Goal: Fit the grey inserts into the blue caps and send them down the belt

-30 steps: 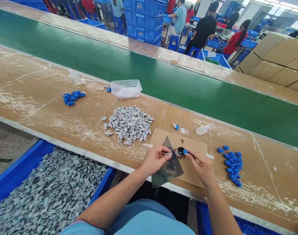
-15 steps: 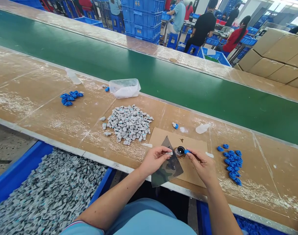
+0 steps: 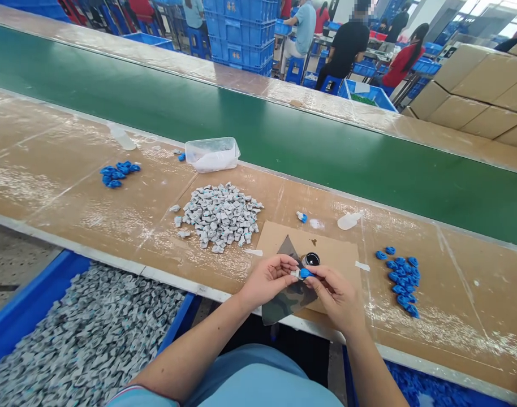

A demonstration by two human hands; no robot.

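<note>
My left hand (image 3: 272, 279) is closed on a small grey-white plastic part (image 3: 295, 273), pinched at the fingertips. A small blue part (image 3: 305, 273) is gripped between the thumb and fingers of my right hand (image 3: 335, 292). The two parts meet end to end; whether they are joined I cannot tell. Just behind them stands a small open jar of dark liquid (image 3: 312, 259). Below my hands lies a camouflage cloth (image 3: 284, 302), partly over a cardboard sheet (image 3: 345, 255). A pile of grey parts (image 3: 224, 215) is left of my hands, and blue parts (image 3: 405, 280) lie to the right.
A clear plastic tub (image 3: 211, 155) and a translucent bottle (image 3: 349, 221) lie near the green conveyor belt (image 3: 284, 130). A blue bin (image 3: 78, 261) full of grey parts stands at lower left. More blue parts (image 3: 118, 173) sit at left. Other people work beyond the belt.
My right hand has moved left from beside the jar, bringing the blue part against the grey part in my left hand. The view has shifted slightly.
</note>
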